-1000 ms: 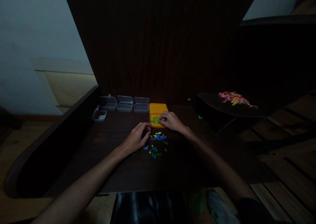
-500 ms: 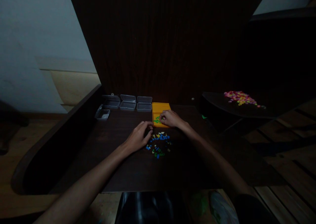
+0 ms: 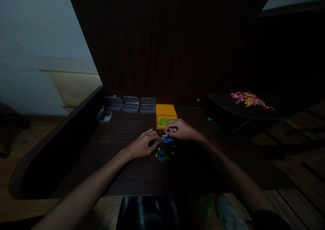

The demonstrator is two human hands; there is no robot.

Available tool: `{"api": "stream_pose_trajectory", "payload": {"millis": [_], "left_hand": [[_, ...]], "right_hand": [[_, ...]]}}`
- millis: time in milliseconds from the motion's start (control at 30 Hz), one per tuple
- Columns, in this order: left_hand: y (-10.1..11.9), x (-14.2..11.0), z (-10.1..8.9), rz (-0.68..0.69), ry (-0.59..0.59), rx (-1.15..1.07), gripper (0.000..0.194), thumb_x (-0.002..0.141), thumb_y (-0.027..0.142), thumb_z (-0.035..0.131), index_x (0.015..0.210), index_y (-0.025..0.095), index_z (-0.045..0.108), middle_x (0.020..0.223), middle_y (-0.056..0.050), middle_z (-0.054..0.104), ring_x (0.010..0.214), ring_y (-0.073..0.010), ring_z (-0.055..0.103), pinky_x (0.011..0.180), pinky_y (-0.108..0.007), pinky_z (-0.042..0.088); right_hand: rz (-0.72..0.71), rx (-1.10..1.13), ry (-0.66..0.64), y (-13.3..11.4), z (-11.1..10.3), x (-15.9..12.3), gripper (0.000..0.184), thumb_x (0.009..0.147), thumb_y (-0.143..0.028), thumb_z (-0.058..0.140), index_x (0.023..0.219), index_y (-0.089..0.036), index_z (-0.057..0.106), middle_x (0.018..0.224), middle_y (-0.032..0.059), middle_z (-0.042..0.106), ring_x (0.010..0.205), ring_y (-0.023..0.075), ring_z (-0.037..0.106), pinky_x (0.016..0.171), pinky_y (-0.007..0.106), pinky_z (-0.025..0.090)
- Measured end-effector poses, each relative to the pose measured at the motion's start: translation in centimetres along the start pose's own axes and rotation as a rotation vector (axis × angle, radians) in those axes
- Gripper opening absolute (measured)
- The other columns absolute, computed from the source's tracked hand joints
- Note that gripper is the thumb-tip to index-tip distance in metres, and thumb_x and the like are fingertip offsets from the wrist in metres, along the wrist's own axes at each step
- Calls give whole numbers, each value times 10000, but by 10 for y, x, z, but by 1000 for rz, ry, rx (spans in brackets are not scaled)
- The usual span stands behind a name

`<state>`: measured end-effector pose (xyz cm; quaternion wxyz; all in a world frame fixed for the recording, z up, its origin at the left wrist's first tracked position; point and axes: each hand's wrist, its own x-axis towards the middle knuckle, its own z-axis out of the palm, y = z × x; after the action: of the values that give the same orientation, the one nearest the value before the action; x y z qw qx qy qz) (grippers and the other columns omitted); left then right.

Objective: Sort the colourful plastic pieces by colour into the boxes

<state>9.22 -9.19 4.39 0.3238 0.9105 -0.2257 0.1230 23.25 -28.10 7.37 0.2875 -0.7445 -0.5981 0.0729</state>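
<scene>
My left hand rests on the dark tabletop at the left of a loose pile of small toy bricks. Its fingers curl toward the thumb, with blue bricks showing between them. My right hand is closed in a pinch at the pile's far edge, beside pale and blue bricks. What its fingertips hold, if anything, is too small to make out. Just beyond both hands lies a yellow box with its lid raised, and small green bricks are spread inside.
Several clear plastic boxes with raised lids line the back left, with a smaller one in front. A raised side panel bounds the left. Pink and yellow pieces lie on a shelf at right. A green scrap sits near the right edge.
My right hand has left the yellow box and come back toward me to the pile, uncovering the green bricks. My left hand has shifted slightly nearer the pile and curled around blue bricks.
</scene>
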Motion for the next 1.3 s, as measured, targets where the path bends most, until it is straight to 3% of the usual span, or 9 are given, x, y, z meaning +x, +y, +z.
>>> {"api": "stream_pose_trajectory", "payload": {"millis": [100,333,700,867,1300], "left_hand": [[3,-1,0,33,-73,-44,171,859,170,543,944,205,686,897,-51,656,896,-185,587,833,-326,493],[9,-2,0,74,-154,-82,139,817,161,603,871,217,717,946,-44,643,940,-186,566,871,-319,476],[8,-3,2,63,-182,-44,137,804,134,593,851,206,700,940,-36,636,935,-182,557,877,-316,463],[5,-3,3,37,-187,-48,85,825,156,595,835,185,675,923,-36,626,938,-175,552,870,-297,451],[3,-4,2,18,-185,-57,65,820,149,601,831,182,656,941,-33,618,951,-169,546,874,-294,444]], "right_hand": [[-74,104,-111,-13,11,-20,120,813,-232,630,859,-158,713,723,9,640,609,103,547,568,202,408],[-57,65,-148,-19,34,-36,99,803,-204,646,855,-179,727,753,10,685,649,112,597,676,224,439],[-38,19,-232,-24,32,-35,136,793,-160,643,881,-188,742,768,2,694,661,116,598,677,227,418],[5,-8,-218,-23,31,-36,127,771,-166,658,867,-192,735,739,-12,668,684,118,591,729,234,405],[46,-9,-246,-23,31,-34,119,820,-200,635,888,-180,730,699,-12,632,640,107,549,680,221,377]]}}
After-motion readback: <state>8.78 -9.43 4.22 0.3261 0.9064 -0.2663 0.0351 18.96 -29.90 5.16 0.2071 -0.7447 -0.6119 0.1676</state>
